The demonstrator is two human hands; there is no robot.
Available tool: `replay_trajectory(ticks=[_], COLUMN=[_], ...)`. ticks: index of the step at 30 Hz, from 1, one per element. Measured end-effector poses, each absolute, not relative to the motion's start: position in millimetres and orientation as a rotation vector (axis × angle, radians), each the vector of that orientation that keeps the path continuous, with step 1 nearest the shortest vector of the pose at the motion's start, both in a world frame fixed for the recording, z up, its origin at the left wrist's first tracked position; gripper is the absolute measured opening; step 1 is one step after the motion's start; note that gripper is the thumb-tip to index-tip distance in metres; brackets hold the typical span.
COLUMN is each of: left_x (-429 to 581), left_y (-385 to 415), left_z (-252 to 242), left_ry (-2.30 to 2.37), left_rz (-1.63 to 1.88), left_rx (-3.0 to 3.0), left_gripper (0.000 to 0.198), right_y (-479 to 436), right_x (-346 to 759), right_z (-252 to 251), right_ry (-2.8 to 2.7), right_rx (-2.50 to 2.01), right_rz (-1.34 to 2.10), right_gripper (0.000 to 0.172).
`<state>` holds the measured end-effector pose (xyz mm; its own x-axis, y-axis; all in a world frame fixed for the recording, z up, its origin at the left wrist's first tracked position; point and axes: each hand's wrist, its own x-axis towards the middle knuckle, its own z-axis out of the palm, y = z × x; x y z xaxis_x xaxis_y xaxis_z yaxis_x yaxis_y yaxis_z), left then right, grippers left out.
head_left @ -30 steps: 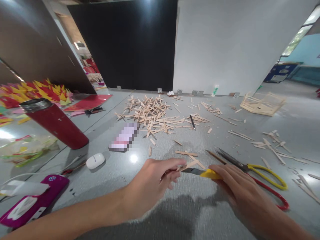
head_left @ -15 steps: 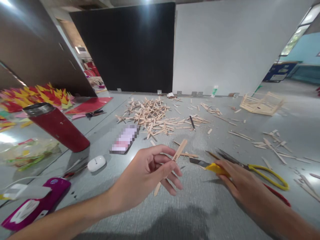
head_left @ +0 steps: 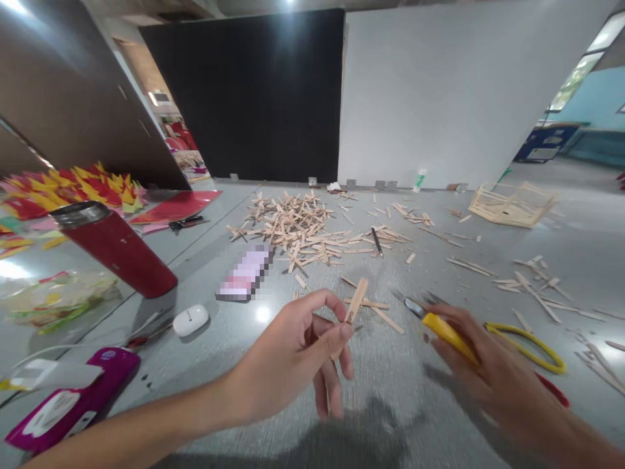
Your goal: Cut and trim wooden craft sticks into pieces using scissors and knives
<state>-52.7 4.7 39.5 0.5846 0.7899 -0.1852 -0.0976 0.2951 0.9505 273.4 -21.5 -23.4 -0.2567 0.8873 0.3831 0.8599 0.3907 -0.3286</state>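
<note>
Between thumb and forefinger, my left hand (head_left: 305, 355) pinches a flat wooden craft stick (head_left: 359, 298), which points up and away. My right hand (head_left: 483, 365) is closed around a yellow utility knife (head_left: 452, 337), its blade out and pointing left toward the stick, apart from it. Under my right hand lies a pair of scissors (head_left: 527, 348) with a yellow and a red handle, partly hidden. Several loose stick pieces (head_left: 388, 320) rest on the table just beyond my left hand.
A heap of wooden sticks (head_left: 293, 221) lies ahead, with a black pen (head_left: 376, 241) beside it. At left are a phone (head_left: 247, 272), a white mouse (head_left: 191, 320), a red flask (head_left: 117, 247) and a purple power strip (head_left: 73, 397). A stick frame (head_left: 512, 205) stands far right.
My right hand has moved right and lifted the knife away from the stick, its blade now tilted upward. My left hand has shifted slightly right and down, still holding the stick.
</note>
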Motion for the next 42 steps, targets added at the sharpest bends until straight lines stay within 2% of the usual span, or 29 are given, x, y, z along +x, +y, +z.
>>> replay_trajectory(ticks=[4, 9, 12, 17, 22, 26, 30, 35, 38, 42], left_x=[-49.2, -46.5, -45.9, -47.5, -50.5, -53.6, -53.2, -45.4, -40.5, -38.7], left_y=[1.2, 0.3, 0.8, 6.0, 13.0, 15.7, 18.7, 23.0, 26.1, 29.6], left_z=[39.1, 39.6, 37.0, 26.2, 16.0, 7.3, -1.1, -9.3, -14.0, -17.5], left_ry=[0.758, 0.795, 0.833, 0.929, 1.035, 1.069, 1.067, 1.013, 0.998, 1.007], left_rz=[0.685, 0.655, 0.631, 0.604, 0.438, 0.288, 0.181, 0.117, 0.151, 0.218], left_rx=[1.132, 1.163, 1.198, 1.309, 1.482, 1.614, 1.686, 1.704, 1.786, 1.855], left_gripper=[0.047, 0.045, 0.041, 0.039, 0.030, 0.031, 0.030, 0.026, 0.025, 0.021], right_y=[-40.3, -50.5, -43.7, -28.8, -29.6, -19.7, 3.6, 20.2, 21.3, 23.1], right_x=[261.9, 252.0, 246.2, 247.5, 257.9, 288.7, 354.8, 397.3, 372.0, 324.4], right_z=[-6.6, 1.5, 3.8, -2.7, -8.5, -0.5, -0.5, -14.8, -18.4, -24.2], right_ry=[-2.119, -2.076, -2.063, -2.327, -2.450, -2.275, -2.083, -2.170, -2.228, -2.421], right_rx=[-1.453, -1.397, -1.471, -1.655, -1.862, -2.026, -2.182, -1.860, -1.692, -1.546], right_rz=[0.113, 0.082, 0.175, 0.360, 0.493, 0.327, -0.123, -0.499, -0.512, -0.249], right_gripper=[0.029, 0.032, 0.029, 0.036, 0.030, 0.032, 0.033, 0.049, 0.056, 0.038])
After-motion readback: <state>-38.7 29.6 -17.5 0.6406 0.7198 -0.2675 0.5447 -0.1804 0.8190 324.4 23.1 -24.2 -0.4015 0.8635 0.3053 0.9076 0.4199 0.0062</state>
